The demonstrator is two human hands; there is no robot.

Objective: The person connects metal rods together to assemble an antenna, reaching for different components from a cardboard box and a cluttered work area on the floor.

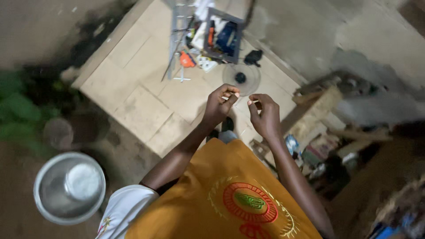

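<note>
My left hand [220, 105] and my right hand [264, 116] are raised in front of me, close together over a wooden board [137, 93]. Each pinches one end of a small thin pale piece [241, 101], perhaps a wire or strip; it is too small to name. The fingers of both hands are curled shut around it. An orange garment with a round red and green design [249, 203] covers my front below the hands.
A box of tools and small parts [221, 35] stands at the board's far end, with a round clear disc [241, 79] and metal rods [175, 40] beside it. A metal bowl [69, 188] sits on the ground at lower left. Wood scraps and clutter [318, 132] lie right.
</note>
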